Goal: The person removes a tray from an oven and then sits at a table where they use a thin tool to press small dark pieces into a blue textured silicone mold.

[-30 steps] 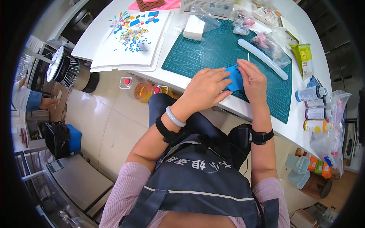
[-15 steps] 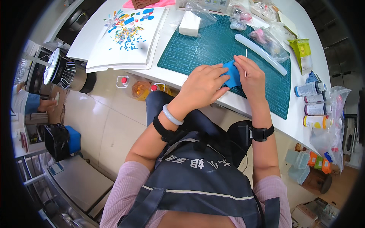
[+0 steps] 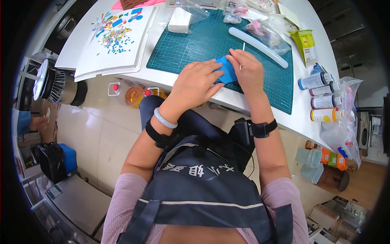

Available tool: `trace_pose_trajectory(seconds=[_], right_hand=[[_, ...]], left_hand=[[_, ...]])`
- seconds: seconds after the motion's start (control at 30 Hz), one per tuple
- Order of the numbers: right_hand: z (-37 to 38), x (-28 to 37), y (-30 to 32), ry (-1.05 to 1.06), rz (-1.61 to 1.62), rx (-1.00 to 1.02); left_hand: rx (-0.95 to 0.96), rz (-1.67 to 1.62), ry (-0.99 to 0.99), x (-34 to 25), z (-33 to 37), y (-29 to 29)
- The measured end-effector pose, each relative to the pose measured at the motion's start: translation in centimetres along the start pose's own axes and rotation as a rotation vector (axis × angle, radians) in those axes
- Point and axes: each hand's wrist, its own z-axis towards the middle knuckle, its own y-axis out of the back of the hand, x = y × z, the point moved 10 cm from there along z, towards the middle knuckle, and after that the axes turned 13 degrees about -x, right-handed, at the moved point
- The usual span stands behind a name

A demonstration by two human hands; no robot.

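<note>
My left hand and my right hand meet over the near edge of a green cutting mat. Between them lies a flat blue piece of clay; my left fingers press on its left side. My right hand pinches a thin white stick that points away from me, its lower end at the blue piece. Most of the blue piece is hidden under my fingers.
A long white roller lies across the mat. A white block sits at its far left corner. A white board carries coloured clay bits. Several paint bottles and plastic bags stand at the right. A fan is on the floor.
Both hands stay on the blue piece with only small finger shifts. The view has tilted, so the table sits a little higher in the picture.
</note>
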Motion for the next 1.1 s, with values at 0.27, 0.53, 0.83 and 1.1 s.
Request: trace_pose_trajectory(seconds=[0.27,0.53,0.83,1.1], right_hand=[[1.6,0.8,3.2,-0.243,0.185,-0.131],[2.1,6.9,1.3,-0.248,0.399,-0.073],[2.8,-0.2,1.4,-0.336,0.214,0.017],[-0.1,-0.4,0.9,-0.179,0.175,0.091]], left_hand=[[-0.103,-0.094,0.092,1.1,0.3,1.3],[-0.401,-0.182,0.185,3.0,1.5,6.0],[-0.172,-0.208,0.116,1.8,1.4,2.6],[-0.022,-0.059,0.044,1.0,0.4,0.4]])
